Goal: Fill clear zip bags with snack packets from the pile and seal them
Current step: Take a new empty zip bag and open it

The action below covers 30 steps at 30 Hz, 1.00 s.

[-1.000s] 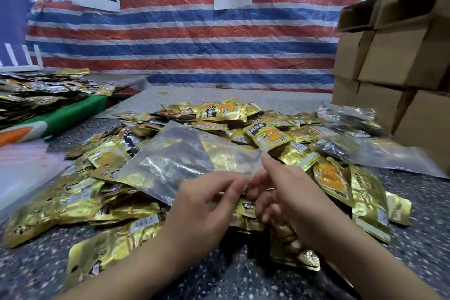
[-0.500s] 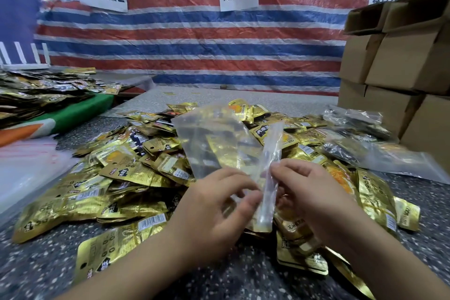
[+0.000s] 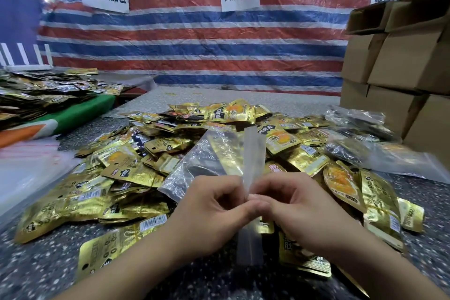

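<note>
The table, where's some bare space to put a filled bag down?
Bare speckled table shows at the near left, between the packet pile and the front edge, and at the far side, between the pile and the striped tarp. The middle is crowded with packets; the right holds filled bags and boxes.

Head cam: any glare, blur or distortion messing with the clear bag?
Head view: wide-angle bending bows the cardboard boxes and tarp stripes at the edges; the clear zip bag picks up crinkled glare, its outline faint against the gold snack packets; both hands, left hand and right hand, look sharp, shadow beneath.
</note>
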Tool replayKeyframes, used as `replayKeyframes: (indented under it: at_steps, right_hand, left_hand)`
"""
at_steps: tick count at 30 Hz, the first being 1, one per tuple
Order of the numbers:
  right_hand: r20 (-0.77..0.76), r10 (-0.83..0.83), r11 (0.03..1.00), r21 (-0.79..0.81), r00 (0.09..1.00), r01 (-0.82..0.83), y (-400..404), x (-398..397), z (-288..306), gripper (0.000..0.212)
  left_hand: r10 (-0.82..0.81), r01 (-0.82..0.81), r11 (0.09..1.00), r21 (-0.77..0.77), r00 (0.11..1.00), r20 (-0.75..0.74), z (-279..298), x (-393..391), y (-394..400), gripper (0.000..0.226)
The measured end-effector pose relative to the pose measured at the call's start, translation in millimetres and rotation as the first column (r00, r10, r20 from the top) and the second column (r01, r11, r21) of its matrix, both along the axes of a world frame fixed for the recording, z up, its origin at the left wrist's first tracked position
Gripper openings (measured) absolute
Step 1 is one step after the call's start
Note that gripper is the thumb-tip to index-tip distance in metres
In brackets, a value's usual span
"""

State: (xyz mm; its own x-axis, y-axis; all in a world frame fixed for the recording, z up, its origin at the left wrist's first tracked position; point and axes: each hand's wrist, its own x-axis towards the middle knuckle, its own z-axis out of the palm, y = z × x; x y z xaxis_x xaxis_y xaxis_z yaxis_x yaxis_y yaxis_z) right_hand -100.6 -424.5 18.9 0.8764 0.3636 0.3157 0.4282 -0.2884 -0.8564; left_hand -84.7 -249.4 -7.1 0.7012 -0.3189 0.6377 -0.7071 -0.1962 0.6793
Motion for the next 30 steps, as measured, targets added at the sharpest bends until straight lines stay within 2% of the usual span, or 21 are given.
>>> replayKeyframes:
  at_steps: [5,7,9,14,18,20,21,24,27,30]
  right_hand:
    - [-0.093,0.006,0.999,0.040,0.996,-0.002,-2,-2,3,0.012]
    - [-0.055,-0.050,0.999,0.000,0.997,0.050,-2,0,0,0.012]
    - [-0.030,-0.083,0.996,-0.046,0.996,0.081,-2,0,-2,0.012]
    - [-0.087,-0.052,0.997,0.054,0.995,0.057,-2,0,1,0.016]
    - [-0.105,0.002,0.996,0.087,0.994,0.007,-4,-2,4,0.021]
    - [-0.109,0.015,0.996,0.088,0.994,-0.006,-4,-2,6,0.013]
    - [-0.117,0.013,0.995,0.098,0.993,-0.002,-4,-2,6,0.008]
    - [-0.177,0.005,0.988,0.153,0.984,0.022,-3,-1,6,0.009]
    - [-0.222,-0.015,0.981,0.186,0.975,0.057,-3,-3,7,0.017]
    - [-0.168,-0.095,0.978,0.169,0.981,0.124,-2,-5,8,0.020]
  left_hand:
    - [-0.027,0.019,0.996,0.086,0.995,0.100,-2,3,5,0.046]
    - [-0.014,-0.025,0.983,0.180,0.978,0.207,-5,3,4,0.047]
    - [0.006,-0.062,0.974,0.219,0.968,0.249,-8,3,2,0.047]
    - [0.103,-0.146,0.968,0.204,0.972,0.210,-7,8,5,0.042]
    - [0.020,-0.067,0.971,0.229,0.979,0.203,-5,3,2,0.024]
    - [-0.004,-0.046,0.970,0.238,0.978,0.208,-3,1,3,0.015]
    - [-0.015,-0.036,0.970,0.242,0.978,0.208,-2,1,4,0.014]
    - [-0.048,-0.010,0.964,0.267,0.977,0.209,0,1,5,0.015]
    - [-0.070,0.036,0.960,0.278,0.991,0.113,2,0,4,0.022]
    - [-0.088,0.088,0.960,0.267,0.996,-0.011,4,0,4,0.024]
